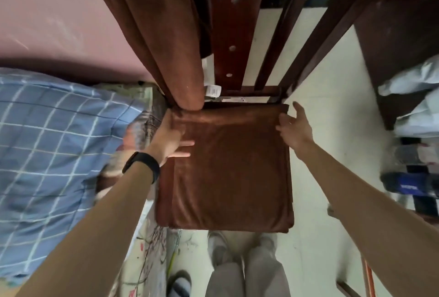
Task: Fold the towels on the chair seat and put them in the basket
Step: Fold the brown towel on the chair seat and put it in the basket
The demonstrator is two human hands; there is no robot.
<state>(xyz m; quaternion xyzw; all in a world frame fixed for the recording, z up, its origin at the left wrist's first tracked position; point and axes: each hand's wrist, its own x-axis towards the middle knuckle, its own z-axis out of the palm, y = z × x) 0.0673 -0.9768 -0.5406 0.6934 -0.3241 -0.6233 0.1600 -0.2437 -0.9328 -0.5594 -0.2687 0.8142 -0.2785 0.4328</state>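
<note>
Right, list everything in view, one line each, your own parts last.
seat towel: one, brown, spread flat over the chair seat
hanging towel: one, brown, draped over the left of the chair back
chair: one, dark wood, centre
label: one, white, at the foot of the chair back
bedding: one, blue with white checks, left
wall: pink, upper left
cabinet: one, dark brown, upper right
wristband: one, black, on the left wrist
legs: two, grey trousers, bottom centre
left hand: fingers flat on the seat towel's far left corner
right hand: fingers spread at its far right corner
</note>
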